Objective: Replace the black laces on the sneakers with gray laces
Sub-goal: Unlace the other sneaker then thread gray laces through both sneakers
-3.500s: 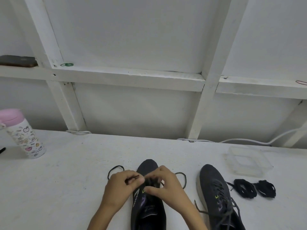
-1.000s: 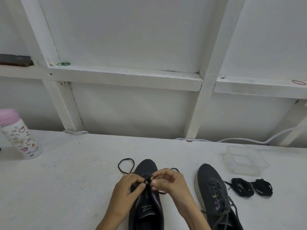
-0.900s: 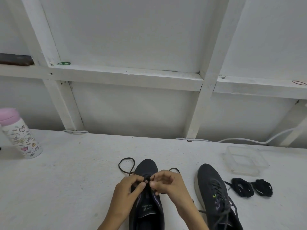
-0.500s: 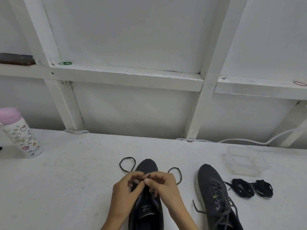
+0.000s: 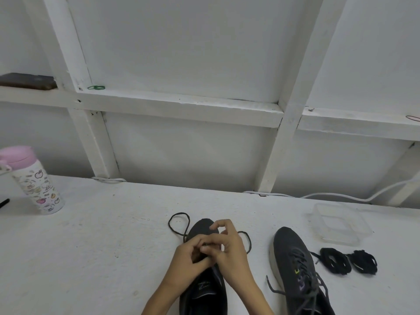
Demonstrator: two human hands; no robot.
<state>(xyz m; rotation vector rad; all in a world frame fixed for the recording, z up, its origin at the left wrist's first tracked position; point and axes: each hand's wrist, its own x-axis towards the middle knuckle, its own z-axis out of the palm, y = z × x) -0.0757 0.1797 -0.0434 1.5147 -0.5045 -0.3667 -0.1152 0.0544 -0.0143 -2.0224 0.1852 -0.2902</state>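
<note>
Head view: both hands meeting over the toe end of a dark grey fabric sneaker (image 5: 202, 292), centre on the white painted surface (image 5: 91, 246). There, left hand (image 5: 189, 260) and right hand (image 5: 230, 251) touching, fingers (image 5: 221, 225) curled close and pinching a thin dark lace (image 5: 179, 223) at the lowest eyelets; exact hole hidden under the knuckles. Two loose loops of that lace lying on the surface either side of the toe, so apparently little of it threaded yet. Hard to call its shade here: dark, probably the grey one. Just to the right, a second dark grey sneaker (image 5: 295, 269) already laced up its tongue in grey, ends trailing loose and untied. Beside it, two coiled bundles of black lace (image 5: 347, 261), near a clear plastic tub (image 5: 341, 226); apparently both old laces out. Judged somewhat past halfway: removal done, one shoe relaced, this one at its first crossings. Left to do: remaining eyelets up the tongue, evening the ends, perhaps tying both.
</note>
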